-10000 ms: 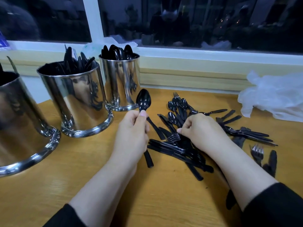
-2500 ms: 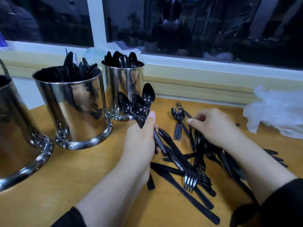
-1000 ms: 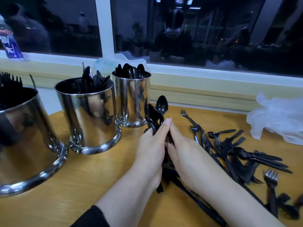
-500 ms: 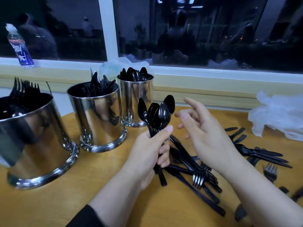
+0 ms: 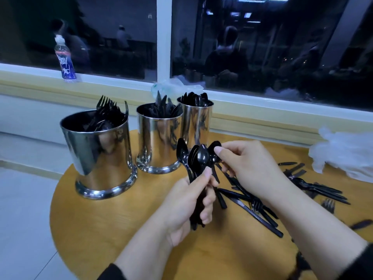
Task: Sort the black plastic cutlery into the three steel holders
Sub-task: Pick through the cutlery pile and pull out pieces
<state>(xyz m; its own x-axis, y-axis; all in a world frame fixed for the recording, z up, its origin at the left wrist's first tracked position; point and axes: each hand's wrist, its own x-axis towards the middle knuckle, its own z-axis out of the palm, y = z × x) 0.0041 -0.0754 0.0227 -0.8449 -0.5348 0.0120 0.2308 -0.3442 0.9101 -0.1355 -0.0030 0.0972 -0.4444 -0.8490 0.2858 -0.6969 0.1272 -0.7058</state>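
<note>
Gripping a fan of black plastic spoons (image 5: pixel 198 158) at frame centre, the left hand (image 5: pixel 187 207) gathers them for the far steel holder (image 5: pixel 196 126) (already spoon-filled), while the right hand (image 5: pixel 248 160) pinches one bowl.

Your left hand (image 5: pixel 182 207) grips a bunch of black spoons (image 5: pixel 198 158) upright by the handles, and your right hand (image 5: pixel 248 160) pinches one bowl at the top of it. Three steel holders (image 5: pixel 159 142) stand along the table's (image 5: pixel 125 223) far left edge, holding forks, knives and spoons. Loose cutlery (image 5: pixel 256 209) lies toward the right edge.
</note>
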